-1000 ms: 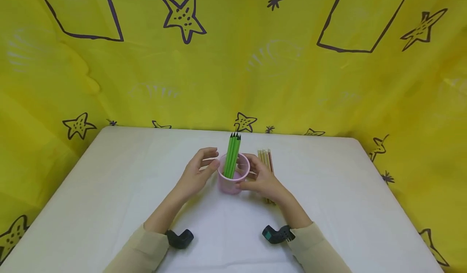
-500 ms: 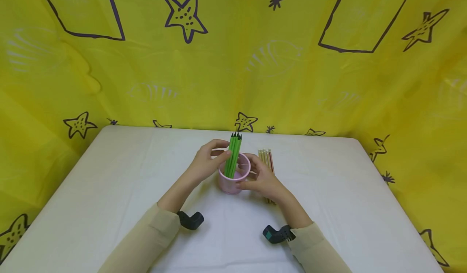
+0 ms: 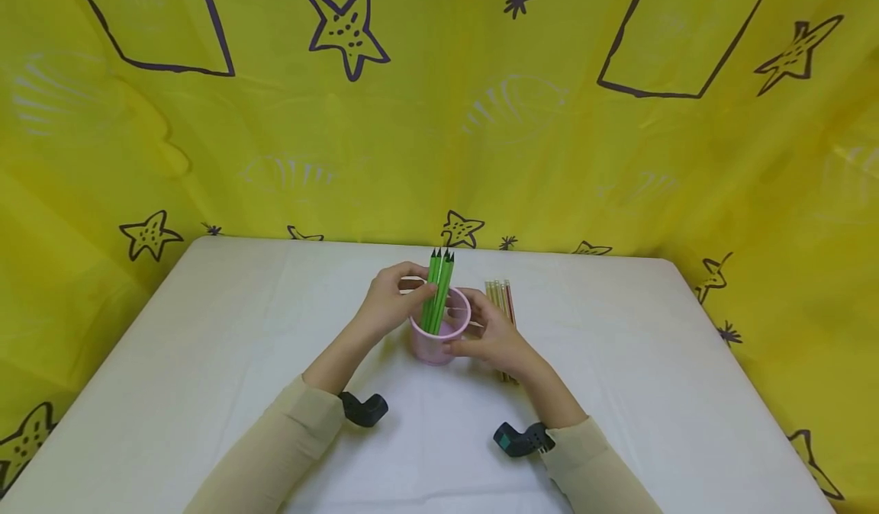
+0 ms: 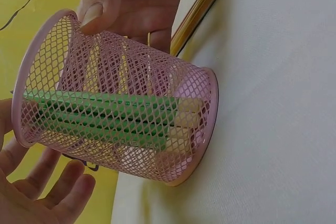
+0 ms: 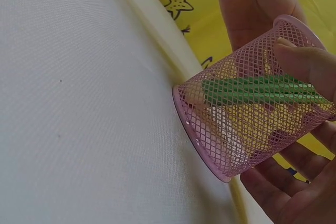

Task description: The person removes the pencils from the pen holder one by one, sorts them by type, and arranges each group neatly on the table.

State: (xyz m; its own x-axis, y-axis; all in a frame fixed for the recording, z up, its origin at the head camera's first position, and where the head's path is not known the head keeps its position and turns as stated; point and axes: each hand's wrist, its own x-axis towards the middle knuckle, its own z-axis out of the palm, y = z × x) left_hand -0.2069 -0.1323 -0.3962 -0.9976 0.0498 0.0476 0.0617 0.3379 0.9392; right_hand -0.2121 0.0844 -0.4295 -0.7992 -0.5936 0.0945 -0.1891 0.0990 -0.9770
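A pink mesh pencil cup [image 3: 431, 351] stands on the white table in the head view. Several green pencils [image 3: 442, 289] rise from it, dark tips up, leaning on its inner left side. Over the rim, my left hand [image 3: 393, 299] holds the pencils between thumb and fingers. My right hand [image 3: 500, 341] grips the cup's right side, its thumb [image 5: 302, 61] across the mesh near the rim in the right wrist view. Through the mesh, the pencils' pale lower ends [image 4: 188, 121] show near the cup's base in the left wrist view.
A row of gold-coloured pencils [image 3: 509, 300], one reddish, lies on the table just right of the cup, partly behind my right hand. The white table [image 3: 240, 361] ends at a yellow cloth backdrop [image 3: 412, 155] with drawn starfish. Black wrist cameras [image 3: 364, 409] sit at both cuffs.
My left hand has moved up and right from beside the cup's rim to the green pencils and taken hold of them. Their tips have spread slightly. The right hand keeps its hold.
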